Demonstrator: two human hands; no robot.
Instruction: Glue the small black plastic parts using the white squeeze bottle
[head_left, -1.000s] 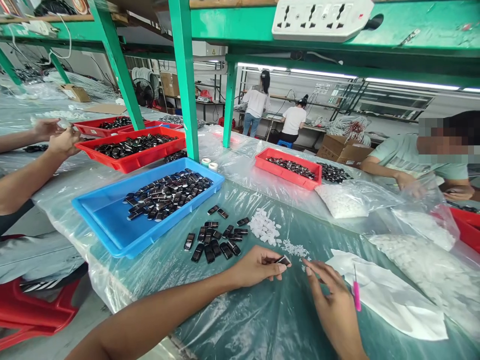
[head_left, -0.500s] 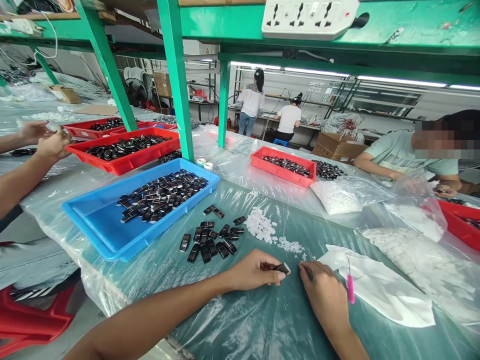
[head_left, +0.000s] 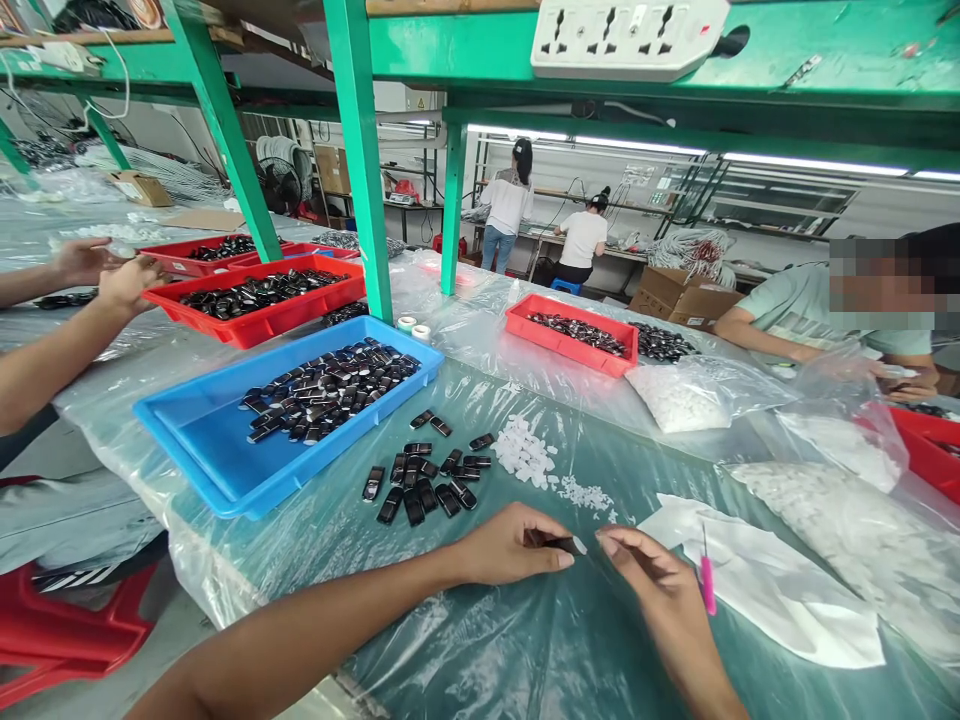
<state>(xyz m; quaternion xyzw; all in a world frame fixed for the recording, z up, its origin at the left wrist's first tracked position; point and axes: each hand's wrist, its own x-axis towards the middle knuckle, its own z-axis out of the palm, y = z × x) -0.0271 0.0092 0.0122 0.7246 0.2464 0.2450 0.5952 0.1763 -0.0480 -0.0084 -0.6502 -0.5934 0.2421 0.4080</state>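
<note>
Between the thumb and fingers of my left hand (head_left: 510, 548) is a small glossy black casing (head_left: 553, 543), its pale end pointing right. My right hand (head_left: 658, 575) is just beside that end, thumb and forefinger pinched together; whatever they hold is too small to make out. Similar black casings (head_left: 426, 497) lie loose beyond my left hand. To their right is a pile of small white pieces (head_left: 523, 452), with a heap of finer white bits (head_left: 585, 494) closer to my fingers. A pink-handled thin tool (head_left: 707, 585) rests on a white sheet (head_left: 795, 605) right of my right hand.
A blue tray (head_left: 187, 478) of black casings stands at the left, with red trays (head_left: 255, 328) behind it and another red tray (head_left: 570, 350) farther back. Clear bags of white pieces (head_left: 832, 530) lie right. Green posts (head_left: 360, 160) rise from the table. Co-workers sit left and right.
My right hand has lifted and turned slightly from the table near the fine white bits toward the casing's end. My left hand keeps hold of the casing, now tilted a little differently.
</note>
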